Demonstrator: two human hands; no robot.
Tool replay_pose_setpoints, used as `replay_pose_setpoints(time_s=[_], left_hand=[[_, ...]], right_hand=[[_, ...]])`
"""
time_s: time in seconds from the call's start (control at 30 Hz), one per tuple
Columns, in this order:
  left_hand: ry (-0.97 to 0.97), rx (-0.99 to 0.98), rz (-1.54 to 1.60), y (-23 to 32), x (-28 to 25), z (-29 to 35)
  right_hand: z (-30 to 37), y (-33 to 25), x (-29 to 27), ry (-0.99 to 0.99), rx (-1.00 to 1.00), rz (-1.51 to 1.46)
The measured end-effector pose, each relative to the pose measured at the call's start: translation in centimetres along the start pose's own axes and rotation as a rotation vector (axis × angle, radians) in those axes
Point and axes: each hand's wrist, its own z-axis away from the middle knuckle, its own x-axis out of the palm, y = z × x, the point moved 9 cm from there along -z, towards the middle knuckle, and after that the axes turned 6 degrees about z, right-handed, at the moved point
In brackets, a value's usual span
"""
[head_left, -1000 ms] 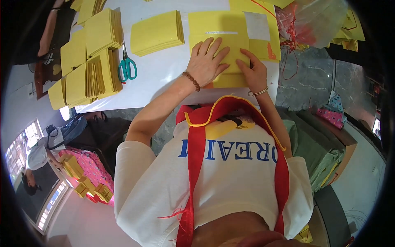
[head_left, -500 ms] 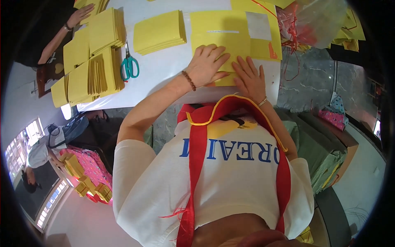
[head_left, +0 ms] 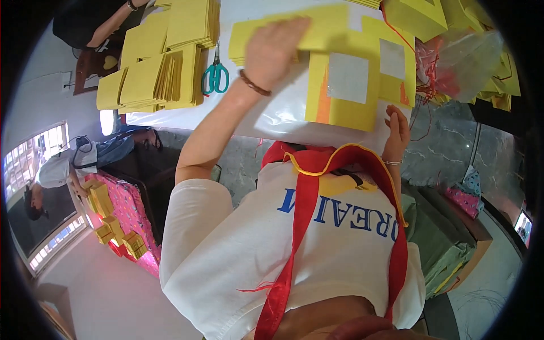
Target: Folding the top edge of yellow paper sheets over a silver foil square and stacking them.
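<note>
My left hand (head_left: 275, 54), blurred by motion, holds a folded yellow paper piece (head_left: 326, 27) over a low stack of yellow pieces (head_left: 237, 42) on the white table. Its fingertips are smeared. My right hand (head_left: 396, 131) is at the table's front edge, fingers loosely bent and apart, holding nothing. Between my hands lies a yellow sheet (head_left: 351, 115) with a pale square panel and an orange strip. Partly under it, to the right, is a similar yellow sheet (head_left: 394, 90). Teal-handled scissors (head_left: 215, 78) lie to the left of my left forearm.
Piles of folded yellow paper (head_left: 141, 79) fill the table's left side, beside another person's arm (head_left: 107, 28). A clear plastic bag (head_left: 464, 62) and red string (head_left: 428, 79) are at the right. Another person (head_left: 62, 161) is by a pink-covered table (head_left: 133, 218) at far left.
My left hand has lifted off the sheets and moved left and away with the folded yellow piece, uncovering the panelled sheet. My right hand has let go and drawn back rightward.
</note>
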Motion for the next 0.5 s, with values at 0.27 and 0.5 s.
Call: replay_pose_setpoints(time_s=[0.27,0.5], left_hand=[[-0.323,-0.144,-0.194,-9.4,6.5,9.6],[-0.373,-0.175,-0.112,-10.1,5.3,7.9]], right_hand=[[0.6,2.0,0.3,0.007,0.062,0.042],[1.0,3.3,0.0,0.035,0.102,0.050]])
